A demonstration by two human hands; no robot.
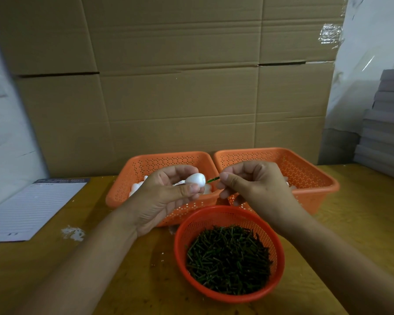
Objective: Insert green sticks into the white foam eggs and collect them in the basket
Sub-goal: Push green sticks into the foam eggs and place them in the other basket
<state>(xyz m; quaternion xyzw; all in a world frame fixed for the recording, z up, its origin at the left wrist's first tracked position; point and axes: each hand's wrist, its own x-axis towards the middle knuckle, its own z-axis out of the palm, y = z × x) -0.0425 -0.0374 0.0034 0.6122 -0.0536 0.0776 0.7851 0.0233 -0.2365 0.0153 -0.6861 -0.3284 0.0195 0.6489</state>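
Observation:
My left hand (166, 196) pinches a white foam egg (195, 178) between thumb and fingers, above the left orange basket (123, 189). My right hand (253, 185) pinches a short green stick (213, 179) whose tip touches the egg's right end. More white eggs (137, 187) lie in the left basket, partly hidden by my left hand. The right orange basket (309, 173) sits behind my right hand; its contents are mostly hidden. A round red basket (275, 235) in front holds a heap of green sticks (228, 258).
The baskets stand on a wooden table (362, 212). A lined notepad (32, 208) lies at the left, with white foam crumbs (73, 233) beside it. Cardboard boxes (180, 87) form a wall behind. Stacked grey boards (387, 123) rise at the right edge.

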